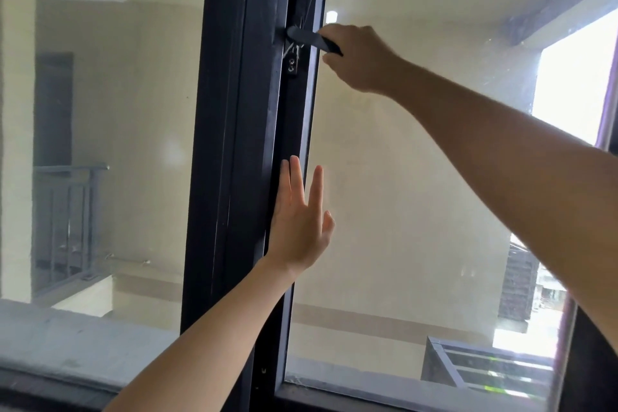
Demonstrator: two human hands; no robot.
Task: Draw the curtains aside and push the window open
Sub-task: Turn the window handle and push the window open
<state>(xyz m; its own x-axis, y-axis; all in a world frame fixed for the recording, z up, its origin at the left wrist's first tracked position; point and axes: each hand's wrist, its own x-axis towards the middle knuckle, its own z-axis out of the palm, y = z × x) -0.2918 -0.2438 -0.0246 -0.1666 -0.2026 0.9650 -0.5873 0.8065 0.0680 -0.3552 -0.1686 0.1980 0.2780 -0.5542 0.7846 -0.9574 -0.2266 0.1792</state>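
A dark-framed window fills the view, with a thick black central post (240, 144) between two glass panes. My right hand (359, 57) is closed around the black window handle (309, 38), which points sideways from the right sash's left edge. My left hand (301, 221) lies flat with fingers spread against the same sash's frame (296, 130), below the handle, partly over the right pane (418, 177). No curtain shows in this view.
The grey sill (67, 344) runs along the bottom left. Through the glass I see a cream wall, a metal balcony railing (67, 211) at left, and another railing (485, 368) at the lower right. Bright daylight enters at the far right.
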